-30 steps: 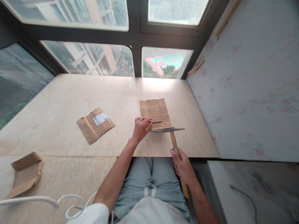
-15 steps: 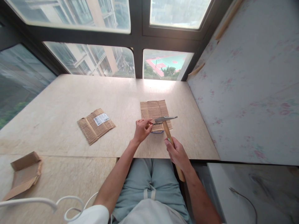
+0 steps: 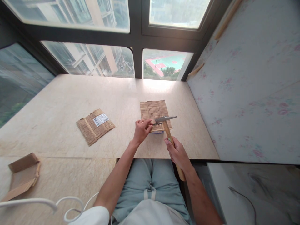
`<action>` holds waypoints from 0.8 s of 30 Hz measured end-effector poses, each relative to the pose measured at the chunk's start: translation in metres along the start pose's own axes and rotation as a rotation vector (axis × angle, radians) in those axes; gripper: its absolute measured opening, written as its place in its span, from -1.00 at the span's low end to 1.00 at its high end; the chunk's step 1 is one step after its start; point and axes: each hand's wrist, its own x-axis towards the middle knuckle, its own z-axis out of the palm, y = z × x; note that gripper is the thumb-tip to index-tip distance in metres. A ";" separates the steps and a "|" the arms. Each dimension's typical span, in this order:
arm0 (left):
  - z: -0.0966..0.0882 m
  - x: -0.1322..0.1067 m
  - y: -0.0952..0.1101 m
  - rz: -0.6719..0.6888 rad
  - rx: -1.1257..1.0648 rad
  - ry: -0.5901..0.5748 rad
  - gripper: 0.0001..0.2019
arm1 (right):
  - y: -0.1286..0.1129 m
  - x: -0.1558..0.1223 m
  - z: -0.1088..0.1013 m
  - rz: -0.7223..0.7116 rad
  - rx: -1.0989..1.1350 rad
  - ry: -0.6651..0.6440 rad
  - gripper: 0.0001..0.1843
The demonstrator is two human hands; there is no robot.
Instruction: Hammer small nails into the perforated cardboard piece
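My right hand (image 3: 177, 151) is wrapped round the wooden handle of a hammer (image 3: 169, 132). The hammer's grey metal head is level with a piece of brown corrugated cardboard (image 3: 153, 107), just above a thin dark ridged strip (image 3: 157, 124). Pinched fingers of my left hand (image 3: 142, 129) are at the left end of this strip; what it is, I cannot make out. A blue-edged object (image 3: 157, 132) shows under the cardboard's near edge, mostly hidden.
Left of my hands lies a flat cardboard piece (image 3: 95, 126) with a white label. A bent cardboard box piece (image 3: 24, 176) sits at the far left, near a white cable (image 3: 30, 201). Windows border the table's (image 3: 112, 93) back, and a papered wall (image 3: 243, 87) its right side.
The whole view has shifted very slightly. Both hands, the hammer and the cardboard keep the same places relative to each other.
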 end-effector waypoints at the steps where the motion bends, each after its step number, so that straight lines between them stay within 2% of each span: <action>1: 0.000 0.000 -0.001 0.006 0.000 0.004 -0.77 | 0.000 0.000 -0.001 -0.016 -0.028 0.005 -0.59; 9: 0.003 -0.002 -0.002 -0.008 0.017 0.036 -0.80 | -0.003 0.005 0.000 -0.133 -0.346 0.019 -0.65; 13: 0.002 -0.002 0.001 -0.022 0.010 0.029 -0.78 | -0.003 0.009 0.004 -0.099 -0.456 -0.016 -0.69; 19: 0.001 -0.001 0.002 -0.048 0.022 0.007 -0.80 | -0.006 0.009 0.008 -0.114 -0.482 0.022 -0.68; 24: 0.001 0.000 0.002 -0.045 0.020 0.007 -0.79 | -0.011 0.012 0.008 -0.083 -0.597 -0.006 -0.71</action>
